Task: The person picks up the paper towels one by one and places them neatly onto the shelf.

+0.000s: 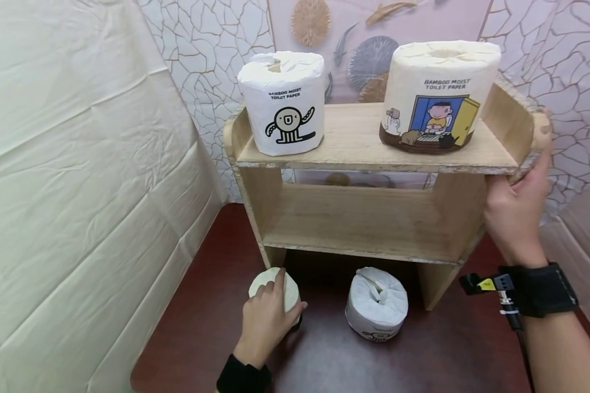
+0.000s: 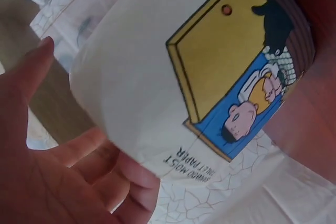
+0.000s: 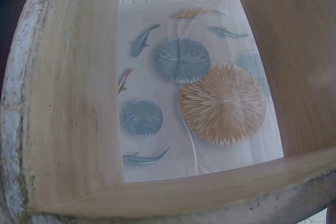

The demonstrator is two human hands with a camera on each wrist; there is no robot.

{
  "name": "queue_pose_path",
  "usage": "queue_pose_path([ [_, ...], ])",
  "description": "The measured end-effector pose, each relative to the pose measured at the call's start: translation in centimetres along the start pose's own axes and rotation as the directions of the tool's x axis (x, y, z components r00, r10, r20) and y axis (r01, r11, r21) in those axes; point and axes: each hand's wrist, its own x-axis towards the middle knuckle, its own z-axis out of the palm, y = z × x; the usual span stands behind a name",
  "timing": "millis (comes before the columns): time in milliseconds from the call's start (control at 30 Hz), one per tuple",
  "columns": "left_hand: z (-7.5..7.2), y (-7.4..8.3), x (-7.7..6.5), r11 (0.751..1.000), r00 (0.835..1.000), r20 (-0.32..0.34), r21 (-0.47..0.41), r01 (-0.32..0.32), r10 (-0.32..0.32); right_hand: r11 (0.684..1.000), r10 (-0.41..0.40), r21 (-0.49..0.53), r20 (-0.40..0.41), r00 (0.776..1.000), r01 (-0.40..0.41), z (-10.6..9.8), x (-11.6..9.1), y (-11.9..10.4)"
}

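My right hand (image 1: pixel 516 204) grips the right side panel of a wooden shelf (image 1: pixel 354 218), its fingers at the panel's upper front edge. In the right wrist view, the shelf's boards (image 3: pixel 73 87) fill the frame and that hand is out of sight. Low on the left, my left hand (image 1: pixel 265 319) reaches over a cream toilet paper roll (image 1: pixel 263 279). Its fingers touch the roll's top end, while the thumb stands out away from the wrapper. In the left wrist view, the roll (image 2: pixel 136 72) shows a printed cartoon with a yellow door.
A white wrapped roll (image 1: pixel 376 305) stands on the dark red table (image 1: pixel 192 344) before the shelf. On the top board stand another white roll (image 1: pixel 285 103) and a larger cream roll (image 1: pixel 437 98). A pale quilted sheet (image 1: pixel 78 180) borders the left side.
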Motion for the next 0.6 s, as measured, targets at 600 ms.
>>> queue_pose_path([
  [600, 1.6, -0.8, -1.9, 0.991, 0.991, -0.078, 0.082, -0.102, 0.109, 0.998, 0.034, -0.052, 0.008, 0.999, -0.033, 0.0, -1.2, 0.3],
])
